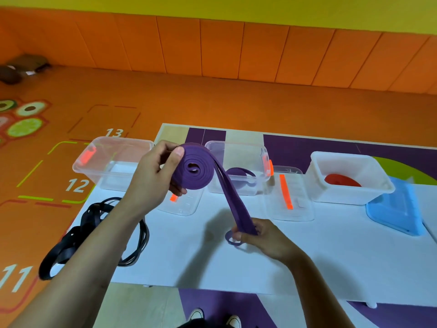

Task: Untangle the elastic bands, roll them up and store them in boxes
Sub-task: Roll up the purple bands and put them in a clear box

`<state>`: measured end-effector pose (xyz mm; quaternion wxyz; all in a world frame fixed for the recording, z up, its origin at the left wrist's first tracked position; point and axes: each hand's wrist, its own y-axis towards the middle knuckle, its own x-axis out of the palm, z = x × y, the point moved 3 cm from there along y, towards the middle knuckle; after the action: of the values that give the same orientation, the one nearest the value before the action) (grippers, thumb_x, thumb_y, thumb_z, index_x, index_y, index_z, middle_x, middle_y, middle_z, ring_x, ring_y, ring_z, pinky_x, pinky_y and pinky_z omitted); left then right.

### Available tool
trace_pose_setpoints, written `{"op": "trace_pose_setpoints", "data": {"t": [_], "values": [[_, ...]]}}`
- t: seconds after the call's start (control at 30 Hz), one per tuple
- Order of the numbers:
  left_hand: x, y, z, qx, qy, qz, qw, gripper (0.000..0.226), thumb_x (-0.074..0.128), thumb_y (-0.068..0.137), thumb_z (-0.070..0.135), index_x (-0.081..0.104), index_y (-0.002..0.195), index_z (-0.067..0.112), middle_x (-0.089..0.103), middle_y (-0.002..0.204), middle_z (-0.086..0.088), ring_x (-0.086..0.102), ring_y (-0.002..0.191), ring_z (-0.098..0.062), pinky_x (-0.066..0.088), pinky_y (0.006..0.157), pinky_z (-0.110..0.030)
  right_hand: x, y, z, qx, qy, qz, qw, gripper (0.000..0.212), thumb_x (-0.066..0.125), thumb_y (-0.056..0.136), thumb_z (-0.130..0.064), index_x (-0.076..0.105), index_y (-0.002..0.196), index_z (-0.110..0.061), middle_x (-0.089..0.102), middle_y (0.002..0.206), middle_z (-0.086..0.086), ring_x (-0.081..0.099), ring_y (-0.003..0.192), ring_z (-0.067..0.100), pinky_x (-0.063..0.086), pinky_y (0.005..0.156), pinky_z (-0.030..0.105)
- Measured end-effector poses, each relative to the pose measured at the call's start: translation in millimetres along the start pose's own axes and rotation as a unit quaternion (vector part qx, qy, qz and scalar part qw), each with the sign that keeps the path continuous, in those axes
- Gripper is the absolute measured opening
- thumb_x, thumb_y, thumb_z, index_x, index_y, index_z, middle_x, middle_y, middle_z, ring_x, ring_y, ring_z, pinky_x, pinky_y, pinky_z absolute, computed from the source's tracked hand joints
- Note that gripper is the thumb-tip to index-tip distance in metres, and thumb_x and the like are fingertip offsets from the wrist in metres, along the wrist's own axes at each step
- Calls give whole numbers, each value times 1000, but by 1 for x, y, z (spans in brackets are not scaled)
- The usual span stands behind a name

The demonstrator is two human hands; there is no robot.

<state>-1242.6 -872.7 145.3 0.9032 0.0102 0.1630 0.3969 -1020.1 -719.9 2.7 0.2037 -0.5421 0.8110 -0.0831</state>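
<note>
- One purple band (pixel 196 170) is held in the air above the white table (pixel 307 268). Most of it is wound into a flat roll, and a doubled tail runs down to the right.
- The left hand (pixel 151 178) grips the roll, thumb on its top edge and fingers curled round its lower side.
- The right hand (pixel 264 237) pinches the end of the tail, with a small loop poking out beside the fingers.
- Three open boxes stand in a row beyond the hands:
  - the left box (pixel 123 141)
  - the middle box (pixel 236 145), holding a second purple roll (pixel 238 173)
  - the white box (pixel 335 195), holding one red roll (pixel 343 180)
- Three lids lie nearer:
  - one clear lid (pixel 182 207)
  - the other clear lid (pixel 290 200)
  - one blue lid (pixel 397 209)
- A tangle of black bands (pixel 94 233) lies at the table's left end; their number cannot be told.
</note>
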Motion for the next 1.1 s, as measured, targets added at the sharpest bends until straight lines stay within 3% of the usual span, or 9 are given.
{"op": "trace_pose_setpoints", "data": {"t": [0.07,0.2,0.33,0.5,0.67,0.8,0.87,0.97,1.1], "values": [[1,0,-7,-8,11,9,1000,20,47,107,34,58,102,18,72,85,-8,69,50,-36,58,45,-47,3,4,13,14,-2,-2,1000,13,76,90,-24,75,104,-22,77,99,5,72,93,19,51,85,22],[-4,1,-22,-50,-19,71,996,29,44,108,32,55,113,5,71,89,-18,67,50,-39,57,43,-36,-1,15,59,67,-115,2,991,13,77,83,-31,74,95,-29,75,92,-1,70,84,11,57,85,34],[-28,12,-24,-49,-21,140,989,28,42,109,34,52,112,8,70,87,-6,66,42,-24,55,40,-28,4,9,107,93,-152,-22,984,15,76,78,-36,74,92,-30,76,92,-6,71,92,17,58,92,44],[-34,13,-28,-43,-8,128,991,27,42,109,36,54,112,12,72,84,-4,67,45,-27,57,43,-33,19,9,119,88,-136,-44,986,15,80,78,-29,76,92,-25,77,96,-3,72,95,19,57,95,44],[-36,7,-36,-31,-2,127,991,32,43,109,37,58,117,11,74,87,-2,68,49,-32,59,46,-38,0,7,124,155,-75,171,970,10,81,76,-37,74,81,-32,76,76,-10,74,69,20,63,65,44],[-33,4,-35,-25,13,105,994,34,44,107,38,57,118,8,71,101,-14,69,50,-34,60,47,-45,-6,7,126,137,-111,305,936,13,61,95,-23,57,85,-31,71,70,-6,68,49,15,60,66,43],[-27,0,-30,-22,17,85,996,29,45,107,37,56,115,11,71,99,-15,69,50,-35,59,46,-43,-3,12,133,158,-124,288,936,14,55,92,-23,53,86,-35,68,77,-5,70,59,21,61,70,45],[-12,-10,-17,-1,37,32,999,22,47,106,35,58,111,17,71,89,-1,69,51,-32,59,48,-41,1,21,144,215,-153,166,950,14,66,84,-26,56,91,-32,68,91,-6,68,86,22,57,88,43],[6,-20,-7,18,93,-44,995,18,49,104,39,58,110,24,71,91,3,71,55,-25,59,57,-44,-2,19,131,271,-309,49,910,44,59,87,-19,49,131,-20,59,126,6,62,115,27,52,99,37]]}}
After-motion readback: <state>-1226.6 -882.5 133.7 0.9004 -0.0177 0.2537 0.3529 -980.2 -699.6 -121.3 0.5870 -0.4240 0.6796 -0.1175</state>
